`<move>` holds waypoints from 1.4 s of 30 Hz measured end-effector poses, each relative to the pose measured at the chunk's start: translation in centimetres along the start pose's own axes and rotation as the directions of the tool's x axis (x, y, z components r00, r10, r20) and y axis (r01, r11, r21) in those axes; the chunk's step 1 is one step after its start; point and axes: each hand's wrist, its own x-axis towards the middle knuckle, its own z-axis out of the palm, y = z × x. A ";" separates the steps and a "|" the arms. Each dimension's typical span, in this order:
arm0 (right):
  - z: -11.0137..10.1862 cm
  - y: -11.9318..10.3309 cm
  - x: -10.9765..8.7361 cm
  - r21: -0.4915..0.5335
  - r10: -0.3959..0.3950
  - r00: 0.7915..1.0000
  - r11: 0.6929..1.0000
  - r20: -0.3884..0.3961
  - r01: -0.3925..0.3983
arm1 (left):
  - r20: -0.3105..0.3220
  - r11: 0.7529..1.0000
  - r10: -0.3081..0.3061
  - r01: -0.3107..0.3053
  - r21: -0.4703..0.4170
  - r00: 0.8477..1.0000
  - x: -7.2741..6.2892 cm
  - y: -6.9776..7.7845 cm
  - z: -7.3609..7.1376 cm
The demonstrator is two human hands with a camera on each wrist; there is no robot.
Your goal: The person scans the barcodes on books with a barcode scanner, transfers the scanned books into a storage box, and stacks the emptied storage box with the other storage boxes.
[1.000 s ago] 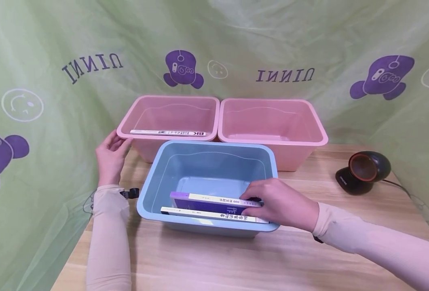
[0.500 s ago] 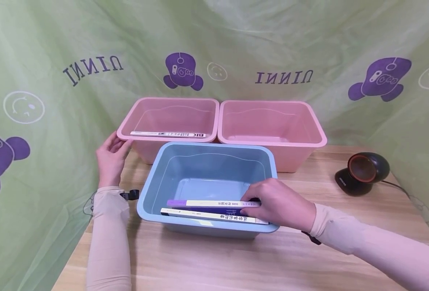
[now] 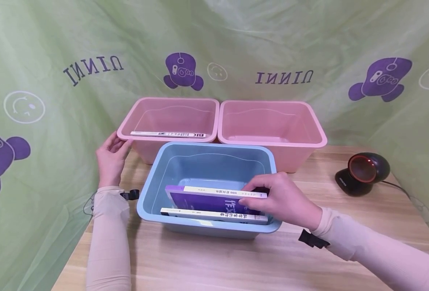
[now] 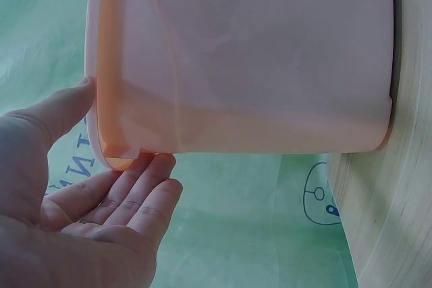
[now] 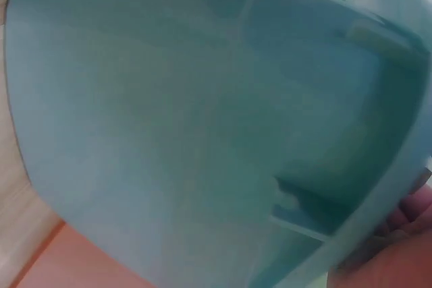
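Green curtain [image 3: 236, 32] hangs behind the wooden desk [image 3: 236, 262]. Judging by how things lie, the sorting is partway: one thin book [image 3: 168, 134] is in the left pink bin [image 3: 141, 151], near the desk's back edge, while two are in the blue bin [image 3: 214, 229] before it. There, the right hand [image 3: 287, 198] pinches the purple book [image 3: 199, 202] at one end — the white-spined book [image 3: 207, 214] just in front, bin walls all round. The left hand [image 3: 112, 155] pinches the left pink bin's front corner. Right pink bin [image 3: 294, 155] alongside; black scanner [image 3: 361, 173] toward the desk's back right corner — well apart, obstructing nothing.
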 end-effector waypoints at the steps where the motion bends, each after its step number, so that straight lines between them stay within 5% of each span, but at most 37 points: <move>1: -0.2 -0.1 0.0 0.002 -0.001 1.000 1.000 -0.007 0.001 | 0.001 1.000 0.000 0.000 -0.005 1.000 0.0 0.0 0.0; 14: -5.0 -3.4 0.2 0.061 -0.081 0.990 0.994 -0.115 0.088 | 0.008 1.000 -0.023 0.023 0.008 1.000 0.0 -0.1 0.0; 19: -7.5 -5.1 -0.3 0.106 -0.024 0.981 0.993 -0.195 0.045 | 0.013 1.000 -0.024 0.023 0.016 1.000 -0.2 -0.1 0.0; 25: -10.6 -5.9 -1.4 0.194 0.058 0.940 0.981 -0.336 0.009 | 0.017 0.999 -0.025 0.025 0.042 1.000 -0.1 0.0 -0.1; 29: -12.3 -5.4 -2.4 0.254 0.122 0.897 0.967 -0.425 -0.011 | 0.011 1.000 -0.015 0.015 0.020 1.000 -0.1 0.0 -0.1; 35: -14.5 -3.3 -4.8 0.155 0.261 0.832 0.965 -0.489 -0.211 | 0.006 1.000 -0.020 0.020 0.011 1.000 -0.2 0.0 0.0; 38: -15.1 -1.1 -6.3 0.268 0.269 0.826 0.952 -0.496 -0.149 | 0.008 1.000 -0.014 0.014 0.020 1.000 -0.2 0.1 0.0; 42: -15.5 2.1 -8.4 0.488 0.264 0.816 0.873 -0.515 0.025 | 0.008 1.000 -0.008 0.008 0.004 1.000 -0.1 0.0 -0.1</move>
